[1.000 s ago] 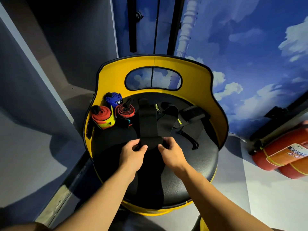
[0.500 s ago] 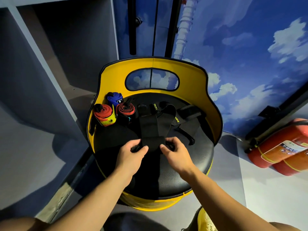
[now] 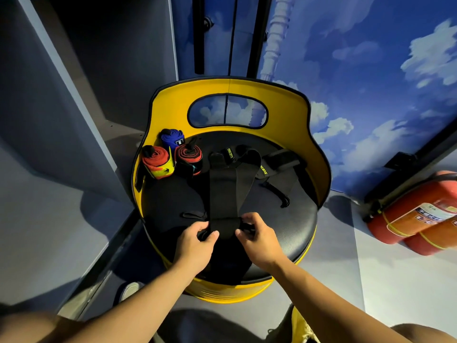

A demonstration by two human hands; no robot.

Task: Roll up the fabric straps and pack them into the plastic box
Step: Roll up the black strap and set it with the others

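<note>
- On the near part of the black seat (image 3: 284, 233) of a yellow round-backed chair (image 3: 316, 149), both hands work one black fabric strap (image 3: 223, 191).
- Left hand (image 3: 195, 246): grip closed, thumb and fingers pinching the left end of the small rolled portion of the strap (image 3: 223, 225).
- Right hand (image 3: 259, 240): grip closed likewise, fingers curled on the right end of that roll, thumb underneath.
- From the roll, the unrolled length of the strap runs flat over the seat towards the chair back, its far end lying beside a second black strap (image 3: 249, 169) that angles off to the right and carries yellow lettering.
- More black strap material (image 3: 282, 160) lies loose at the seat's far right edge, against the yellow back; how many pieces it makes is hard to tell.
- At the far left edge of the seat stand three finished rolls, touching one another: a blue roll (image 3: 173, 139) farthest back, a red and yellow roll (image 3: 155, 163) at the left, and a red and black roll (image 3: 189, 158) just right of it.
- Two red fire extinguishers (image 3: 420, 219) lie on the floor at the right, well apart from the chair.
- No plastic box can be made out anywhere.
</note>
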